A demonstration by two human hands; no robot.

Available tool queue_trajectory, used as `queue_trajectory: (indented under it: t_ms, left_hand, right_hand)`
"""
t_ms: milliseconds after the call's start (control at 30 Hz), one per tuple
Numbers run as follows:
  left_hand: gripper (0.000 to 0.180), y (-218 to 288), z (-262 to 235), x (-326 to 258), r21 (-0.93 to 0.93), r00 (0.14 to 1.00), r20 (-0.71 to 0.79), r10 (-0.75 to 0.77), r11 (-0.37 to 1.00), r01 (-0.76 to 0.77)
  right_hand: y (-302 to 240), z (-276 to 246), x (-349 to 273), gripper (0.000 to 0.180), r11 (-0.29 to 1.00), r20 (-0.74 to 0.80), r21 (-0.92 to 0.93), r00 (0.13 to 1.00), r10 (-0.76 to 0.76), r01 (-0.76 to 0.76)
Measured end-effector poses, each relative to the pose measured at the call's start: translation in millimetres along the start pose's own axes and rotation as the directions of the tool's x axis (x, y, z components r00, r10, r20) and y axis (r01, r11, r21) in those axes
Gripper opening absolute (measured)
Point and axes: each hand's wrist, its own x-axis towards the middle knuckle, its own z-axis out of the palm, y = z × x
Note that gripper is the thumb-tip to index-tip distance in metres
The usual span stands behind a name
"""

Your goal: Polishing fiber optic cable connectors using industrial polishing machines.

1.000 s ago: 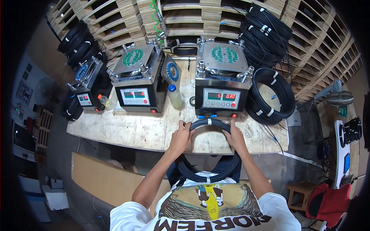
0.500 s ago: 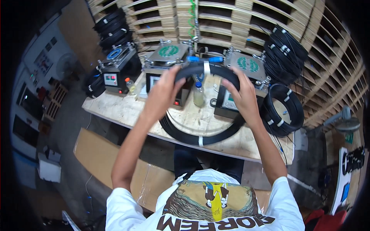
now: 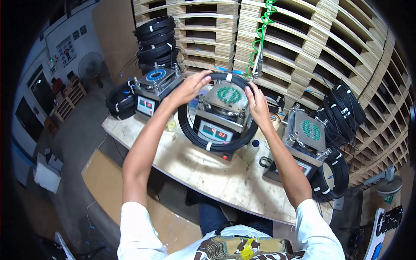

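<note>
Between both hands I hold up a coil of black cable (image 3: pixel 189 134), bound with white bands at its top and bottom. My left hand (image 3: pixel 191 89) grips its upper left, fingers reaching along the rim. My right hand (image 3: pixel 258 104) closes round its upper right side. Through the ring shows the middle machine (image 3: pixel 215 131), a box with a red-lit display and a metal top plate carrying a ring of green pieces (image 3: pixel 229 94). Whether the coil touches this machine I cannot tell.
On the wooden bench (image 3: pixel 186 167) stand a left machine with a blue ring (image 3: pixel 156 75), a right machine (image 3: pixel 307 130) and a blue-capped bottle (image 3: pixel 250 151). Stacked cable coils (image 3: pixel 156 43) rise at back left, others (image 3: pixel 342 108) at right. Pallets (image 3: pixel 299 52) line the back.
The view has turned, and the bench scene sits differently in it. The coil, still in both hands, has moved leftward along the bench to the front of the middle machine.
</note>
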Motion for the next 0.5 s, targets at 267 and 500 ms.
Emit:
queue_trajectory:
  t_ms: [267, 500]
  left_hand:
    - [0.045, -72, 27, 2, -0.156, 0.989, 0.146, 0.016, 0.988, 0.007]
    - [0.052, -82, 30, -1, -0.260, 0.938, 0.346, -0.036, 0.957, 0.133]
  right_hand:
    - [23, 23, -3, 0.039, 0.986, 0.062, -0.021, 0.984, 0.169, -0.168]
    - [22, 26, -24, 0.044, 0.948, 0.025, 0.066, 0.950, 0.311, -0.312]
